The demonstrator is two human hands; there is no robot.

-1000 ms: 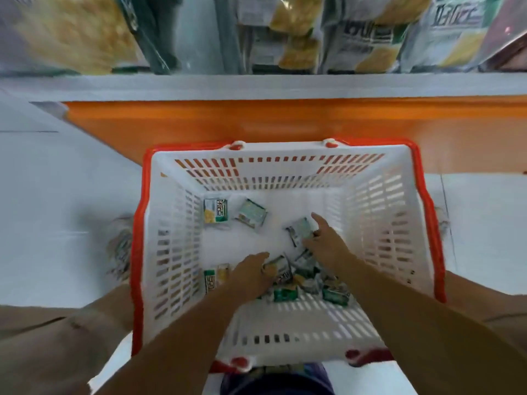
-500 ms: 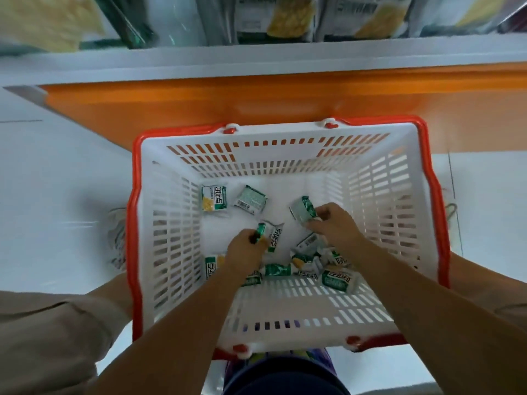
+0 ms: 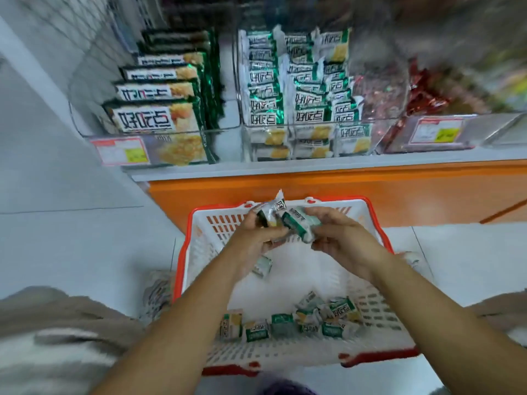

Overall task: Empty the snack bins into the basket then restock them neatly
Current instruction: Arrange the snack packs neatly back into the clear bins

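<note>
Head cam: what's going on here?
A person is mid-restock. The left hand and right hand each grip small green-and-white snack packets, held together above the white basket. More loose packets lie on the basket floor. On the shelf ahead, the middle clear bin holds neat rows of the same packets; the bin to its left holds larger bags.

One head-worn view only. Looks forward and steeply down, close above the basket (image 3: 196, 252); snack bins (image 3: 302, 143) farther ahead, at top.
</note>
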